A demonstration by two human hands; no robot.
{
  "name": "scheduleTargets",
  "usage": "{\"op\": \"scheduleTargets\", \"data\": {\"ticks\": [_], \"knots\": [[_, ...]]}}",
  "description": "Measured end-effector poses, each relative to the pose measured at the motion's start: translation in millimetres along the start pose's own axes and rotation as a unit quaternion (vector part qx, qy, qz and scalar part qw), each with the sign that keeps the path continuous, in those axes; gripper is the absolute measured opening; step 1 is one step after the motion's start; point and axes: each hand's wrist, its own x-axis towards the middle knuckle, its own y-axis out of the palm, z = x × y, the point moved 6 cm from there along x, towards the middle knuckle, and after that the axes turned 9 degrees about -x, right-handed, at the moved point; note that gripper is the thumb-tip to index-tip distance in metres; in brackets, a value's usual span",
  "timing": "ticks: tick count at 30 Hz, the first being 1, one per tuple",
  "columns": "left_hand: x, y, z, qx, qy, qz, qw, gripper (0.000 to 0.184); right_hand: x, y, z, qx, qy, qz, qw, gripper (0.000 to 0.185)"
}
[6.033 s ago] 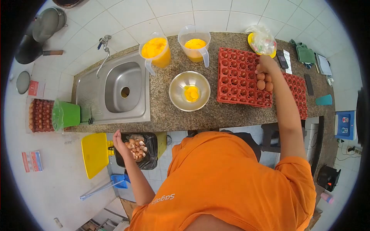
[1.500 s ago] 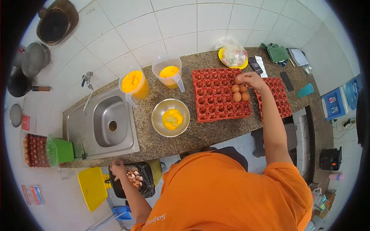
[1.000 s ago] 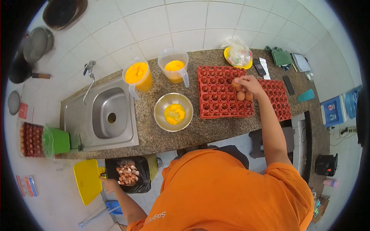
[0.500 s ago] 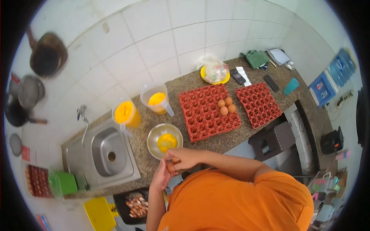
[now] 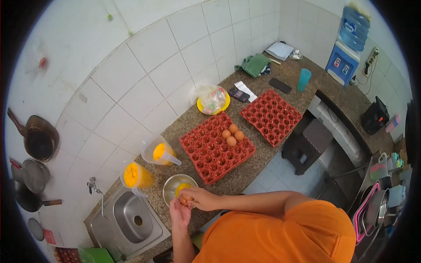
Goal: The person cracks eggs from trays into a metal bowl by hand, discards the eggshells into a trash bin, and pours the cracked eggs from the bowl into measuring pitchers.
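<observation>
My left hand (image 5: 179,215), palm turned up, and my right hand (image 5: 202,200) meet at the near edge of a steel bowl (image 5: 167,187). Between their closed fingers is a brown eggshell (image 5: 186,200); whether it is one piece or two pressed together I cannot tell. Yellow egg (image 5: 181,188) lies in the bowl, partly covered by my right hand. To the right, a red egg tray (image 5: 204,151) holds several brown eggs (image 5: 231,141) near its right side. Two clear plastic jugs with yellow egg, one jug (image 5: 144,179) and another jug (image 5: 151,147), stand behind the bowl.
A steel sink (image 5: 127,219) lies left of the bowl. Farther right are a second red tray (image 5: 272,116), a bag on a yellow plate (image 5: 213,103), a card terminal (image 5: 239,94), a phone (image 5: 280,85) and a teal cup (image 5: 304,79). A dark stool (image 5: 313,136) stands below the counter.
My view has turned, so the counter appears tilted and the bowl lower left. Both hands stay together at the bowl with the eggshell, and now cover more of its near edge.
</observation>
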Motion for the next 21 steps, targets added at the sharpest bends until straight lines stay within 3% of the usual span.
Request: {"op": "scheduleTargets", "data": {"ticks": [1, 5, 8, 9, 12, 13, 16, 18, 21], "knots": [[2, -4, -3, 0.023, 0.000, -0.004, 1.000, 0.046, 0, -2, -13, 0.080, 0.085, -0.072, 0.991, 0.059], [10, -3, -23, 0.074, 0.014, 0.006, 0.997, 0.049, 17, -31, -13, 0.127, 0.064, -0.175, 0.974, 0.056], [10, 6, -33, 0.035, -0.005, 0.041, 0.999, 0.055, 35, -10, -7, -0.052, -0.169, -0.177, 0.968, 0.058], [14, 5, -32, 0.030, -0.009, 0.036, 0.999, 0.057, 38, 3, -8, -0.107, -0.172, -0.124, 0.971, 0.061], [24, -7, -30, 0.053, -0.014, 0.023, 0.998, 0.053, 45, 4, -33, -0.055, -0.042, -0.112, 0.991, 0.059], [26, -15, -31, 0.089, -0.003, 0.004, 0.996, 0.051, 48, 8, -49, 0.048, 0.033, -0.146, 0.988, 0.048], [24, -7, -38, 0.233, 0.052, 0.002, 0.971, 0.049, 53, 16, -69, 0.336, 0.188, 0.013, 0.923, 0.040], [24, -9, -41, 0.320, 0.051, 0.024, 0.946, 0.050, 60, 15, -74, 0.359, 0.189, 0.063, 0.912, 0.033], [31, -33, -35, 0.309, 0.062, 0.002, 0.949, 0.042, 64, 25, -87, 0.308, 0.167, 0.129, 0.928, 0.027]]}}
